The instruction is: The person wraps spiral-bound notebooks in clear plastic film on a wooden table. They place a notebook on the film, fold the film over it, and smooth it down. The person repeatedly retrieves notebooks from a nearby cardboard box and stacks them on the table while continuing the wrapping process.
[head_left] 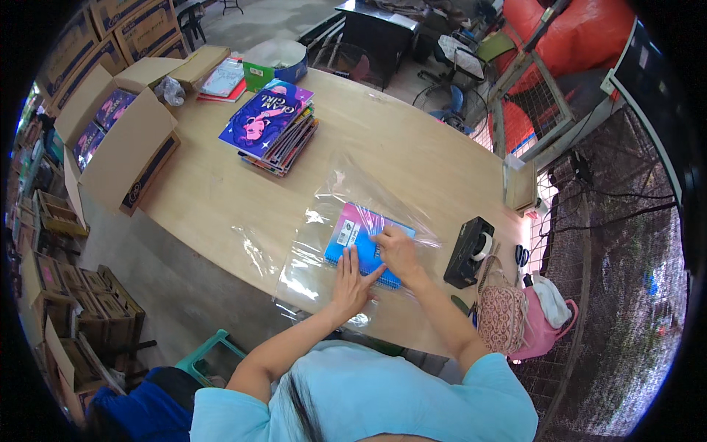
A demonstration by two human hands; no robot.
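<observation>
"Blue running into pink on a spiral notebook (366, 245), with clear film (298, 283) all around. Which way from the fingers?"

"Directly below both sets, flat on the desk (193, 202). Long axis apparently crosswise, left end angled a little away from the body. Wire spiral (390, 283) along the near edge, just beside the left thumb."

"Nearer hand?"

"Hard to separate. Left hand (352, 287) over the near edge, fingers spread and laid flat. Right hand (398, 253) over the right-hand part, fingers curled and bunched. Pinching film or only pressing? Cannot tell."

"Cover?"

"Glossy. Pink at the far left corner, deepening to bright blue towards the right fingers. White label (347, 233) just beyond the left fingertips; dark lettering partly hidden beneath the right hand. Inside the film or merely against it: cannot tell."

"Round about?"

"Loose film rumpled beyond and left of the fingers. Farther off, beyond the left fingertips, a stack of notebooks (258, 127), purple cover on top. Right of the right fingers, well apart, a black tape dispenser (465, 258)."
</observation>
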